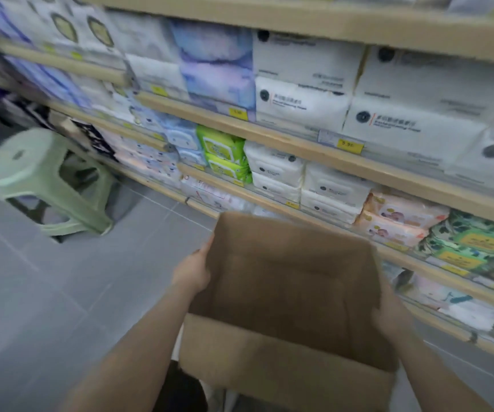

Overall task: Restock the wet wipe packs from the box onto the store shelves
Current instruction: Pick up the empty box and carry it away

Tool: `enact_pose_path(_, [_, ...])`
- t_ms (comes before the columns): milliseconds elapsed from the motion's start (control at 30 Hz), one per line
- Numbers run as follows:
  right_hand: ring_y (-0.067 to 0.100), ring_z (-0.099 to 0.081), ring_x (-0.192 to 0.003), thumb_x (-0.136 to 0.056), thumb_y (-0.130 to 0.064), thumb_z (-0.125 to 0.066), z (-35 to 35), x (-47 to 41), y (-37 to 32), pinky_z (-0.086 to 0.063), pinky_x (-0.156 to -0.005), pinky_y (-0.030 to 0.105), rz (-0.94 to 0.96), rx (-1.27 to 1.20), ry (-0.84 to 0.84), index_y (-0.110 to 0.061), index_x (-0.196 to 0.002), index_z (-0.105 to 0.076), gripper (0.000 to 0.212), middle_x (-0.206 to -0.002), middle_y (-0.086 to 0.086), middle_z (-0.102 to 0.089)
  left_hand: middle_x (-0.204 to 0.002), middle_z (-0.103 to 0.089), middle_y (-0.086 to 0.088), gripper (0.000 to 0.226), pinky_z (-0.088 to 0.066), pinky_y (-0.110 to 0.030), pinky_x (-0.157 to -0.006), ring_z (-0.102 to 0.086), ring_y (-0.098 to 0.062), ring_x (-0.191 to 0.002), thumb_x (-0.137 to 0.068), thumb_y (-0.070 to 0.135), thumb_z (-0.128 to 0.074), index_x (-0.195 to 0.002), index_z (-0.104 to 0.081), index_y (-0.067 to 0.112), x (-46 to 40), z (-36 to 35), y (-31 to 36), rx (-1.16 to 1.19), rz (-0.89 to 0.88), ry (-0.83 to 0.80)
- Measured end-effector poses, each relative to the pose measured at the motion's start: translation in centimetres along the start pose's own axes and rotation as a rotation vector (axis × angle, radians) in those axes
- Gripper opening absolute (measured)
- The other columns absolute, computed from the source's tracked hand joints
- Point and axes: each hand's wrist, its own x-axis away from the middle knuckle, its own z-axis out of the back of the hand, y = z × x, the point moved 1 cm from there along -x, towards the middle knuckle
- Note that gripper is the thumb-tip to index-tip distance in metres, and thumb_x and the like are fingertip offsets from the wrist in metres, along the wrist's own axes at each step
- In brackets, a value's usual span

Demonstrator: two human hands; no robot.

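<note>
A: What's biggest here?
B: The shelves point(314, 144), packed with wipe packs point(225, 150). Below them, an open box point(284, 307) held up over the floor point(61, 292); its inside looks bare, though blurred.
A: And the hands?
B: The left hand point(193, 270) grips the box's left wall, the right hand point(389, 315) its right wall. A stool point(46, 179) stands left.

Both bare forearms reach up from the bottom of the frame, the left hand point(192, 270) at centre-left and the right hand point(389, 313) at lower right, each gripping an opposite side with fingers curled.
</note>
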Motion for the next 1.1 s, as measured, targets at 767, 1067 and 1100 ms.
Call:
enact_pose_path(767, [0.04, -0.058, -0.106, -0.083, 0.009, -0.044, 3.6, 9.1, -35.8, -0.047, -0.087, 0.045, 0.584, 0.242, -0.259, -0.028, -0.151, -0.01, 0.084, -0.124, 0.025, -0.056, -0.11, -0.063, -0.018, 0.086, -0.046, -0.034, -0.073, -0.061, -0.034, -0.096, -0.084, 0.002, -0.043, -0.148, 0.003, 0.035, 20.9, 20.5, -17.9, 0.273, 0.491, 0.205])
enact_pose_path(1067, [0.038, -0.05, -0.117, -0.075, 0.018, -0.048, -9.0, 12.0, -52.7, -0.041, -0.089, 0.035, 0.797, 0.261, -0.315, -0.013, -0.149, -0.022, 0.084, -0.139, 0.022, -0.046, -0.108, -0.062, -0.022, 0.087, -0.044, -0.035, -0.069, -0.061, -0.036, -0.092, -0.083, 0.001, -0.044, -0.148, 0.003, 0.033, 22.8, 24.0, -35.3, 0.393, 0.649, 0.275])
enact_pose_path(1100, [0.037, -0.051, -0.115, -0.076, 0.018, -0.048, -10.3, 12.5, -54.6, -0.039, -0.082, 0.03, 0.799, 0.285, -0.326, -0.013, -0.149, -0.023, 0.083, -0.137, 0.022, -0.047, -0.107, -0.062, -0.022, 0.087, -0.042, -0.033, -0.066, -0.061, -0.036, -0.091, -0.083, 0.001, -0.045, -0.149, 0.003, 0.032, 23.0, 24.5, -36.9, 0.392, 0.669, 0.29])
